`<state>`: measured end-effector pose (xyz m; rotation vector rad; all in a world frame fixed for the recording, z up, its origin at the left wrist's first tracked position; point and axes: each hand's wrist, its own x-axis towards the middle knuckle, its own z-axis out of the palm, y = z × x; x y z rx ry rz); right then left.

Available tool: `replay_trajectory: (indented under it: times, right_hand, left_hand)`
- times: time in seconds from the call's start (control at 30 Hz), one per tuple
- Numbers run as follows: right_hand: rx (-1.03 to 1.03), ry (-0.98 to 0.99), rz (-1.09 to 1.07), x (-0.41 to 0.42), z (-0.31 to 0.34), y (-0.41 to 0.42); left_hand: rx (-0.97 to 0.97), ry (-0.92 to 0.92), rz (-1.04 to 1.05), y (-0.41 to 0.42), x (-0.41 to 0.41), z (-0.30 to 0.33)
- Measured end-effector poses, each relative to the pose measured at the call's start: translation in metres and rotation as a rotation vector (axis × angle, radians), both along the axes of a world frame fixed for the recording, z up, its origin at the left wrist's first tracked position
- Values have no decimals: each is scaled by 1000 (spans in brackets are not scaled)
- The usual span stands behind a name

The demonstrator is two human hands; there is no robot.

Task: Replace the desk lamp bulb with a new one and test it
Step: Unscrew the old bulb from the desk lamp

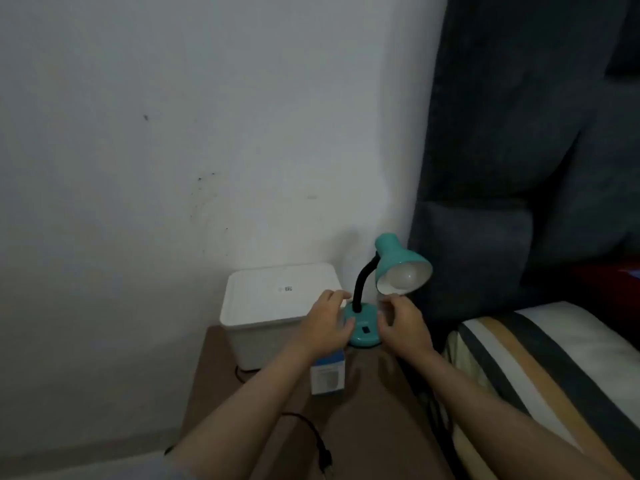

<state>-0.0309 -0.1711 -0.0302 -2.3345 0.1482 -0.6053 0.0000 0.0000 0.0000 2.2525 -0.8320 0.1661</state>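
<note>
Lamp base (363, 327) between left hand (325, 323) and right hand (403, 327), seemingly touching.

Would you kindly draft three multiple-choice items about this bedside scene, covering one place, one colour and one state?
1. Where does the white box stand, seen from the camera?
A. left of the lamp
B. on the bed
C. right of the lamp

2. What colour is the lamp shade?
A. red
B. teal
C. yellow

3. Is the bulb lit?
A. glowing brightly
B. unlit
C. no bulb fitted

Answers:
1. A, the box sits on the brown table left of the lamp base.
2. B, the shade and base are teal.
3. B, the bulb sits in the shade and looks dull white.
</note>
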Motion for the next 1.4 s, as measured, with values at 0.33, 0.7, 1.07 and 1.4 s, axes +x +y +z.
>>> replay_trajectory:
  times: [0.33,0.7,1.07,1.4]
  right_hand:
    - [235,-277,-243,6,13,-27]
    - [419,-351,-237,31,5,-24]
    - [622,-427,-263,47,-2,-19]
    - [716,-439,-290,46,4,-10]
  left_hand:
    - [-197,-127,-130,-55,24,17]
    - [-301,-188,-111,-79,54,11]
    - [-234,-319,-118,-79,63,5]
    - [-255,-295,-133,-76,64,12]
